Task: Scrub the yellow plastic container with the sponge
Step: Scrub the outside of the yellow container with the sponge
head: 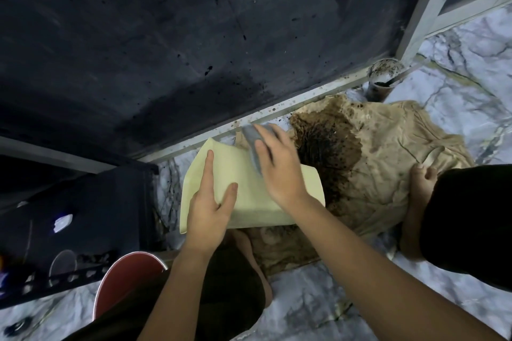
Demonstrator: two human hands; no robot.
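Dark speckled wall panel (166, 50) fills upper view, beyond fingertips. Pale metal frame (277, 108) runs along its base, just past fingertips; upright post (432, 3) far right. Grey-veined marble floor (457, 86) right of fingers and below. Black cabinet (83, 216) left of fingers. Light dim.

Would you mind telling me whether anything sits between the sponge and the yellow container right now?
Nothing visible does. The right hand presses the grey sponge directly onto the yellow container, while the left hand steadies it.
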